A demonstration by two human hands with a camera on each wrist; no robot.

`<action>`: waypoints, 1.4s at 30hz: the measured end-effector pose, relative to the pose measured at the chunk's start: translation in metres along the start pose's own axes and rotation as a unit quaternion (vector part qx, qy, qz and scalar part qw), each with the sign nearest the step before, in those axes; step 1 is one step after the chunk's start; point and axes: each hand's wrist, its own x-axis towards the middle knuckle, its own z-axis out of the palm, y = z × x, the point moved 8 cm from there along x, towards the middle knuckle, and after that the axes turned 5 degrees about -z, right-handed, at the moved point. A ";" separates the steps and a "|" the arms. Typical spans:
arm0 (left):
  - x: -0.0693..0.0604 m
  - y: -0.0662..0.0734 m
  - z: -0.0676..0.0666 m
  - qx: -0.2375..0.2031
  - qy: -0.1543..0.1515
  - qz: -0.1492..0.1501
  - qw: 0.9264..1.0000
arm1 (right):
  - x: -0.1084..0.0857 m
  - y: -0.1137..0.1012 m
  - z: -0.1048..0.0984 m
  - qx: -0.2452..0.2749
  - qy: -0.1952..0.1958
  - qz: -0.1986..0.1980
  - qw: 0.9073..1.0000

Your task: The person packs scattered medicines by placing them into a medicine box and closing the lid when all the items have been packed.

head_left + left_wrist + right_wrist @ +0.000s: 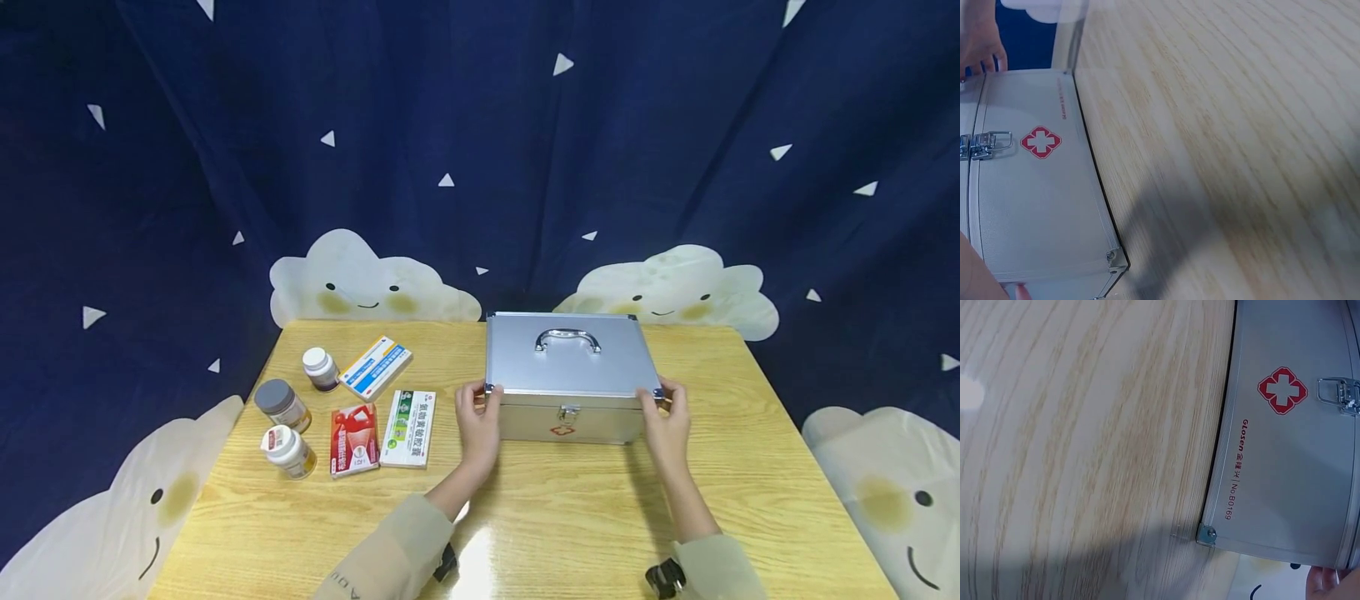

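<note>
- Gripping silver case (600, 427) at front left corner of lid with left hand (477, 432), fingers bent.
- Gripping front right corner likewise with right hand (667, 423).
- Finding this case near back edge of table (570, 517), slightly right of middle.
- Noticing, toward left edge, three flat boxes (355, 442), then three bottles (283, 407) closer to that edge.

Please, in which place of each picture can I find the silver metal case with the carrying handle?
Head: silver metal case just right of centre, below mid-height.
Left wrist: along the left edge, partly cut off.
Right wrist: along the right edge, partly cut off.
Shared landmark: the red emblem with a white cross on its front.
</note>
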 end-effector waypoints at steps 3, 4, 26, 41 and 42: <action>-0.003 0.008 -0.006 -0.002 0.005 0.008 1.000 | -0.004 -0.003 0.004 0.006 -0.005 -0.003 1.000; -0.005 0.013 -0.009 -0.003 0.006 0.011 1.000 | -0.005 -0.004 0.005 0.007 -0.006 -0.003 1.000; -0.022 0.038 -0.044 -0.002 0.023 0.017 1.000 | -0.022 -0.010 0.026 0.006 -0.037 -0.006 0.999; -0.024 0.039 -0.055 0.000 0.030 0.023 0.999 | -0.031 -0.012 0.034 0.009 -0.048 -0.014 0.999; -0.024 0.039 -0.056 0.002 0.030 0.022 0.999 | -0.032 -0.012 0.034 0.010 -0.048 -0.015 0.999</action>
